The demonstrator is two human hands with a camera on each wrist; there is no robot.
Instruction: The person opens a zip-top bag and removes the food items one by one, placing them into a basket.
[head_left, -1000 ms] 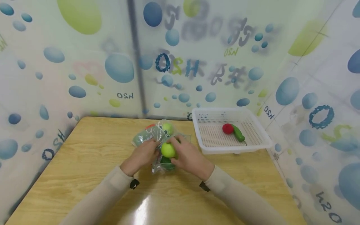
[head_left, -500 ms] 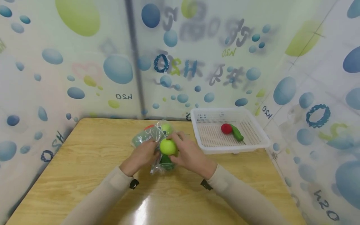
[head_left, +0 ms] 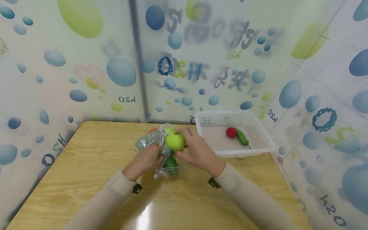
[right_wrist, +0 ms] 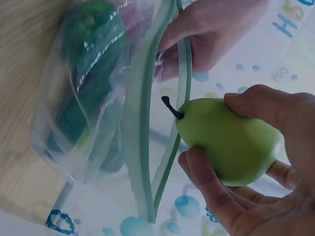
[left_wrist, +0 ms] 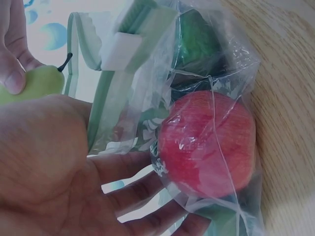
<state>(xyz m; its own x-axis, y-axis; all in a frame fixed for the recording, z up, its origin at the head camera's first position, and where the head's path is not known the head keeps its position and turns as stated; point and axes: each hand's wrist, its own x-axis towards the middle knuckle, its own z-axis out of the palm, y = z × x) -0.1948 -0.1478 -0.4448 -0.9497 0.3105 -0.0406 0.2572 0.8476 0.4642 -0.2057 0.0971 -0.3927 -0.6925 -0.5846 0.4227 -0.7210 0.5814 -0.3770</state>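
Observation:
My right hand (head_left: 198, 155) grips a green pear (right_wrist: 229, 140) between thumb and fingers, its dark stem pointing at the mouth of a clear zip bag (right_wrist: 140, 113). The pear is outside the bag, close by the green-edged opening. My left hand (head_left: 146, 159) holds the bag by its opening, some fingers spread under the plastic in the left wrist view. Inside the bag are a red apple (left_wrist: 206, 142), a dark green vegetable (left_wrist: 197, 42) and a long green one (right_wrist: 81, 118). A white slider (left_wrist: 120, 51) sits on the zip.
A white perforated basket (head_left: 210, 154) stands at the back right of the wooden table (head_left: 95, 153). In it lie a round red item (head_left: 231, 132) and a green pepper (head_left: 242, 137). A patterned wall covering (head_left: 184, 86) rises behind the table.
My right hand has lifted the pear up and slightly right, away from the bag's mouth. More of the dark green vegetable below shows now. The left hand stays in place on the bag.

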